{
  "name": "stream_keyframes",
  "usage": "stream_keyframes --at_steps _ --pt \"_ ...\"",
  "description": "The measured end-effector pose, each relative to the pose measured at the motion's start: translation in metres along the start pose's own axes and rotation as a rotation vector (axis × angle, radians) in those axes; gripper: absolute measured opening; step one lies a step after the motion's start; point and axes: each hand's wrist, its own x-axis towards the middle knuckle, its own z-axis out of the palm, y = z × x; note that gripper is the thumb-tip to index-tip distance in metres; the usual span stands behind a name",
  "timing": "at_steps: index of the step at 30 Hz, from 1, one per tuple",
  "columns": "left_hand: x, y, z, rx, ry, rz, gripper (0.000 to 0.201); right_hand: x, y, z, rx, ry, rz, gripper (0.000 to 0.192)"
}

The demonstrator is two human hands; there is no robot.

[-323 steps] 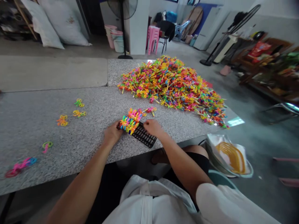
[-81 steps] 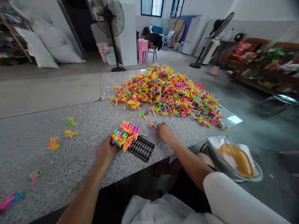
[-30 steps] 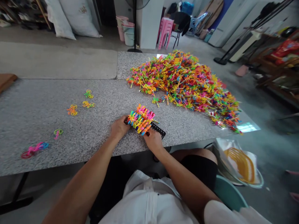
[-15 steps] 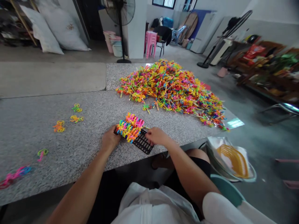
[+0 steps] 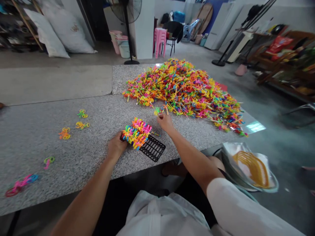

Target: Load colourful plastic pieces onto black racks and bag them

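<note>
My left hand (image 5: pixel 116 146) is closed around the left end of a black plastic grid tray (image 5: pixel 153 148). Tightly packed rows of small colourful plastic pieces (image 5: pixel 136 133) stand in its left part, while the right part shows bare slots. My right hand (image 5: pixel 165 122) is at the near edge of a big heap, fingers pinched at a small green and yellow plastic toy (image 5: pixel 157 111). The fingertips partly hide where they meet it. A thin patterned stick (image 5: pixel 155 133) lies just beyond the tray.
The large heap of colourful plastic toys (image 5: pixel 182 88) covers the far right of the speckled stone table (image 5: pixel 98 157). Several loose pieces lie at left, among them an orange and yellow one (image 5: pixel 64 133). A basin with a yellow basket (image 5: pixel 251 167) stands right, below the table edge.
My right hand has moved from the tray's bare slots forward to the heap's near edge, at the green and yellow toy. My left hand stays on the tray.
</note>
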Motion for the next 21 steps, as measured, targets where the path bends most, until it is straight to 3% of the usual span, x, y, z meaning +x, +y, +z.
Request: stream_keyframes --at_steps 3,5,8,13,21 --pt "0.0 0.0 0.0 -0.006 0.002 0.0 0.035 -0.04 0.007 0.006 0.396 -0.144 0.092 0.016" --pt "0.0 0.0 0.001 -0.023 0.006 0.009 0.036 -0.063 0.008 0.01 0.477 -0.241 0.114 0.011" --pt "-0.001 0.0 0.001 -0.037 0.021 0.03 0.038 -0.085 0.004 0.014 0.354 -0.267 0.055 0.01" --pt "0.0 0.001 0.0 -0.021 0.023 0.026 0.034 -0.095 -0.003 0.022 0.144 -0.171 -0.131 0.01" --pt "-0.001 0.0 0.0 -0.037 0.012 0.014 0.038 -0.103 -0.01 0.024 -0.162 -0.156 -0.201 0.022"
